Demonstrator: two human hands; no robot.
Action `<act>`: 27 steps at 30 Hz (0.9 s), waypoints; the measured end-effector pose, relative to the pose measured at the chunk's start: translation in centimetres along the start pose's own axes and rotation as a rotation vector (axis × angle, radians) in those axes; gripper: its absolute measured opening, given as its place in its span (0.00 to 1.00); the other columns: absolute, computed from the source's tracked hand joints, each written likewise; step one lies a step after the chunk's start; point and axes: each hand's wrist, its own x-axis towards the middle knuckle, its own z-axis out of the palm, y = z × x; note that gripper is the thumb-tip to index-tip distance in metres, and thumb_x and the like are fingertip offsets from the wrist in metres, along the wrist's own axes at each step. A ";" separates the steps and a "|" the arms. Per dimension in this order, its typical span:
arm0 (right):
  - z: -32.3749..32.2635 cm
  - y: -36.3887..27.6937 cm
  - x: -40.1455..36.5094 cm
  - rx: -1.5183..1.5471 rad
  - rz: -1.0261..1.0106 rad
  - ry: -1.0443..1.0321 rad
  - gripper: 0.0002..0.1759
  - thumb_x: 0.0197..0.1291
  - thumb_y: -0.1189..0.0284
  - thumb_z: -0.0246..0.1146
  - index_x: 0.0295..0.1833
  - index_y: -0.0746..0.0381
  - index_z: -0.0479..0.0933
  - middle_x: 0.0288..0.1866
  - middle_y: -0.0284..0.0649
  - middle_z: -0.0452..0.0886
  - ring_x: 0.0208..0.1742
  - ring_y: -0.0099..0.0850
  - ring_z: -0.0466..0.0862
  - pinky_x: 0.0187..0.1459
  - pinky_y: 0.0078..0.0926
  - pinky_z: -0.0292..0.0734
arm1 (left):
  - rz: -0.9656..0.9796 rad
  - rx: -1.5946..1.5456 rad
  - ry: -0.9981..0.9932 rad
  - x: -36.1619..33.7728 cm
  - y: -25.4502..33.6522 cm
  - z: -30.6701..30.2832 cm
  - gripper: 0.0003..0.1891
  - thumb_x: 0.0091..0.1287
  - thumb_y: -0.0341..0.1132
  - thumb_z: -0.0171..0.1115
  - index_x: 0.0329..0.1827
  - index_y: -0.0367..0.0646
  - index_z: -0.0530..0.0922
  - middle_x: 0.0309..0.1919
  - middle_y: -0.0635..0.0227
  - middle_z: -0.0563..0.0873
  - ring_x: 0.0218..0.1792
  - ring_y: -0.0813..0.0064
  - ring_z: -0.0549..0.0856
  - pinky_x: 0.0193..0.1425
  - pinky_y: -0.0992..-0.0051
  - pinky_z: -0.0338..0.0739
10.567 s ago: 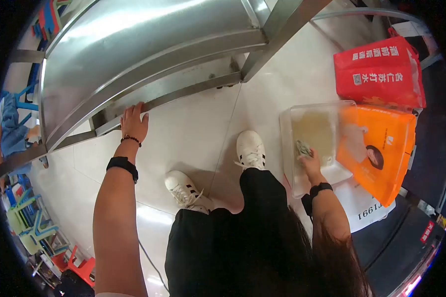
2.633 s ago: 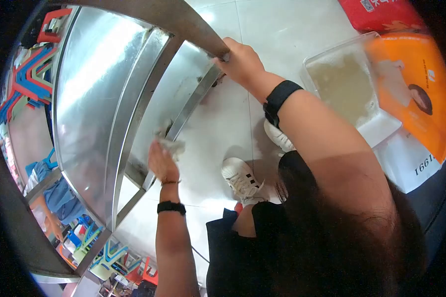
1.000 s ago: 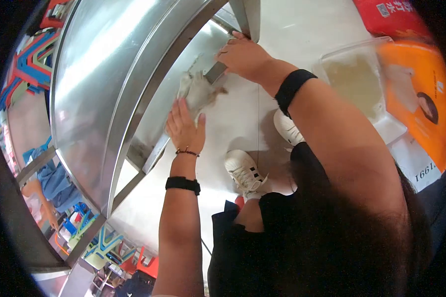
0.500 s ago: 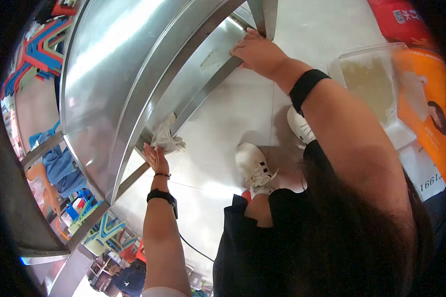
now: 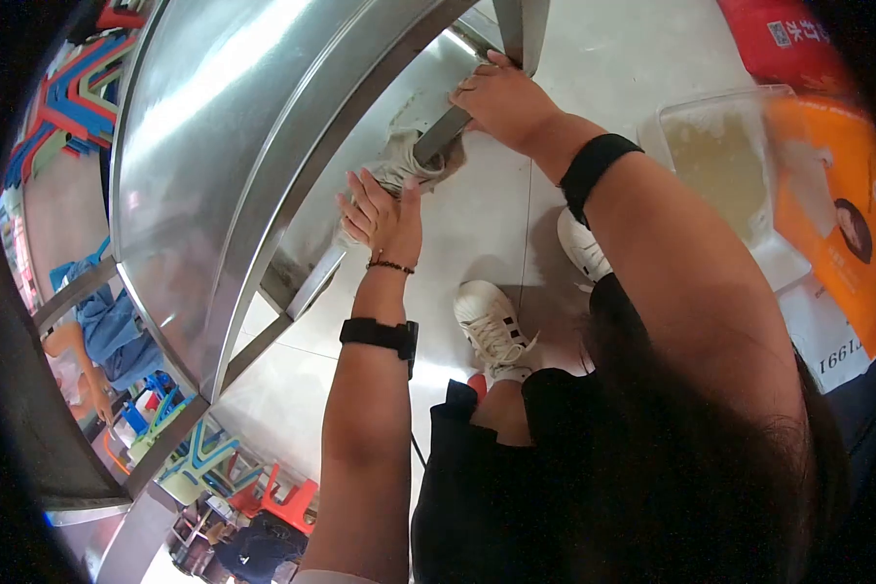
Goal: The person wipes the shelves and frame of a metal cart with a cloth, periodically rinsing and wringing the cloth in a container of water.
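My left hand [image 5: 384, 219] presses a grey-white cloth [image 5: 394, 161] against the lower metal shelf [image 5: 360, 161] of a stainless steel table [image 5: 214, 146]. Its fingers are stretched out and spread over the cloth, which drapes over the shelf's front rail [image 5: 445, 133]. At the far end of that rail, near the table leg [image 5: 523, 34], my right hand [image 5: 506, 102] curls over the metal edge and grips it. The underside of both hands is hidden.
On the right are a clear plastic box [image 5: 720, 161], an orange package [image 5: 837, 195] and a red package [image 5: 779, 39]. My white shoes [image 5: 487, 316] stand on the tiled floor. Colourful stools [image 5: 78, 92] and another person's arm [image 5: 83, 375] appear at left.
My left hand and the cloth have slid along the shelf rail, up and right, closer to my right hand. My right hand keeps its place on the rail.
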 end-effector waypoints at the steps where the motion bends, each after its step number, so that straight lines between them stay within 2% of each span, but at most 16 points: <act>1: 0.0 0.3 -0.1 0.017 -0.004 -0.012 0.22 0.37 0.66 0.61 0.43 0.56 0.70 0.39 0.29 0.73 0.46 0.28 0.69 0.57 0.30 0.54 | 0.068 -0.030 0.006 0.1 -0.4 -0.3 0.33 0.57 0.51 0.42 0.60 0.39 0.48 0.60 0.58 0.51 0.61 0.60 0.46 0.60 0.62 0.38; 4: 0.2 0.8 -0.3 0.038 -0.012 -0.001 0.21 0.38 0.66 0.61 0.43 0.56 0.70 0.39 0.29 0.73 0.46 0.29 0.69 0.57 0.30 0.54 | -0.021 -0.056 -0.096 -0.8 -6.5 -0.5 0.33 0.58 0.51 0.39 0.61 0.40 0.46 0.61 0.59 0.48 0.62 0.62 0.45 0.61 0.63 0.38; 6: 0.3 0.8 -0.7 0.040 -0.019 0.016 0.21 0.38 0.65 0.61 0.43 0.56 0.70 0.39 0.30 0.73 0.45 0.29 0.69 0.57 0.30 0.54 | -0.117 -0.088 -0.164 -1.8 -11.6 -1.3 0.32 0.59 0.52 0.35 0.61 0.42 0.44 0.61 0.61 0.46 0.62 0.62 0.44 0.61 0.64 0.38; 8: 0.3 0.9 -0.8 0.051 -0.028 0.049 0.22 0.38 0.66 0.61 0.44 0.56 0.69 0.38 0.30 0.73 0.45 0.30 0.69 0.58 0.30 0.54 | -0.216 -0.144 -0.148 -3.3 -15.0 -2.0 0.32 0.60 0.55 0.29 0.61 0.42 0.44 0.61 0.62 0.46 0.62 0.63 0.43 0.61 0.64 0.38; 10: 0.6 1.1 -0.7 0.065 -0.041 0.065 0.22 0.38 0.66 0.61 0.44 0.56 0.69 0.38 0.31 0.73 0.45 0.30 0.69 0.58 0.30 0.54 | -0.237 -0.034 -0.128 -4.4 -18.6 -2.1 0.33 0.59 0.57 0.25 0.61 0.41 0.44 0.61 0.62 0.46 0.62 0.63 0.42 0.62 0.65 0.36; 12: 0.8 1.1 -0.7 0.070 -0.051 0.085 0.22 0.38 0.66 0.61 0.43 0.56 0.70 0.38 0.31 0.73 0.45 0.30 0.69 0.58 0.30 0.54 | -0.190 -0.026 -0.116 -4.8 -21.1 -2.0 0.34 0.59 0.58 0.25 0.61 0.40 0.43 0.61 0.61 0.45 0.62 0.63 0.42 0.63 0.67 0.35; 14: 0.7 0.9 -0.6 0.077 -0.042 0.077 0.22 0.37 0.67 0.62 0.43 0.56 0.70 0.38 0.30 0.73 0.45 0.30 0.70 0.58 0.30 0.54 | -0.284 -0.023 -0.107 -4.8 -20.3 -2.4 0.36 0.57 0.59 0.26 0.61 0.40 0.41 0.61 0.58 0.44 0.62 0.64 0.42 0.63 0.69 0.36; 18: 0.7 -0.2 -0.5 0.046 0.006 0.079 0.22 0.36 0.67 0.62 0.43 0.56 0.70 0.38 0.30 0.73 0.46 0.29 0.70 0.57 0.30 0.54 | -0.503 0.033 0.026 -4.7 -18.0 -0.8 0.38 0.56 0.61 0.30 0.60 0.38 0.42 0.61 0.58 0.44 0.62 0.59 0.40 0.62 0.63 0.36; 19: 0.6 -0.3 -0.4 0.016 0.012 0.053 0.22 0.36 0.67 0.62 0.43 0.56 0.70 0.38 0.29 0.73 0.46 0.28 0.70 0.57 0.30 0.54 | -0.488 0.038 0.023 -4.5 -17.2 -0.4 0.37 0.56 0.59 0.34 0.60 0.38 0.45 0.61 0.58 0.45 0.62 0.57 0.39 0.61 0.59 0.36; 21: 0.6 -0.4 -0.4 -0.017 0.023 0.028 0.22 0.36 0.67 0.62 0.43 0.56 0.70 0.38 0.29 0.73 0.46 0.28 0.70 0.57 0.30 0.54 | -0.240 0.366 -0.033 -3.7 -18.1 2.7 0.37 0.56 0.57 0.41 0.59 0.37 0.47 0.61 0.58 0.45 0.61 0.55 0.42 0.60 0.57 0.38; 22: 0.8 -0.5 -0.4 -0.021 0.026 0.040 0.21 0.36 0.66 0.62 0.42 0.56 0.71 0.38 0.29 0.73 0.46 0.27 0.70 0.57 0.31 0.54 | -0.242 0.122 0.045 -2.8 -12.1 0.8 0.36 0.55 0.54 0.44 0.59 0.35 0.49 0.61 0.57 0.47 0.60 0.54 0.44 0.59 0.57 0.40; 23: 1.0 -0.6 -0.4 -0.025 0.027 0.053 0.21 0.36 0.66 0.62 0.41 0.56 0.71 0.38 0.29 0.73 0.46 0.27 0.70 0.57 0.31 0.54 | -0.134 -0.056 0.024 -2.0 -9.9 1.9 0.36 0.54 0.51 0.47 0.58 0.34 0.49 0.60 0.56 0.50 0.59 0.53 0.46 0.58 0.55 0.42; 24: 1.0 -0.8 -0.4 -0.027 0.027 0.054 0.21 0.36 0.66 0.62 0.41 0.56 0.71 0.38 0.29 0.73 0.46 0.27 0.70 0.57 0.31 0.54 | -0.135 0.045 0.025 -1.6 -3.6 0.3 0.38 0.52 0.52 0.49 0.58 0.33 0.49 0.59 0.55 0.50 0.59 0.53 0.46 0.57 0.52 0.40; 25: 0.8 -1.0 -0.2 -0.029 0.038 0.010 0.20 0.37 0.67 0.61 0.41 0.57 0.70 0.38 0.30 0.73 0.46 0.27 0.70 0.57 0.31 0.54 | -0.146 0.186 -0.182 -0.2 0.5 -0.9 0.40 0.51 0.54 0.49 0.58 0.34 0.48 0.60 0.57 0.48 0.60 0.54 0.45 0.57 0.51 0.39; 26: 0.6 -1.1 -0.1 -0.033 0.052 -0.029 0.19 0.38 0.68 0.60 0.41 0.57 0.70 0.39 0.30 0.73 0.47 0.27 0.69 0.57 0.32 0.54 | -0.137 0.111 -0.076 0.5 2.9 0.4 0.40 0.51 0.56 0.47 0.59 0.35 0.47 0.61 0.59 0.48 0.60 0.55 0.44 0.57 0.51 0.38; 27: 0.5 -1.1 0.0 -0.042 0.053 -0.016 0.19 0.38 0.68 0.60 0.41 0.57 0.70 0.39 0.30 0.73 0.47 0.27 0.69 0.57 0.32 0.54 | -0.025 0.175 0.034 0.9 4.8 1.3 0.40 0.51 0.57 0.46 0.59 0.37 0.47 0.60 0.60 0.49 0.60 0.55 0.44 0.57 0.51 0.38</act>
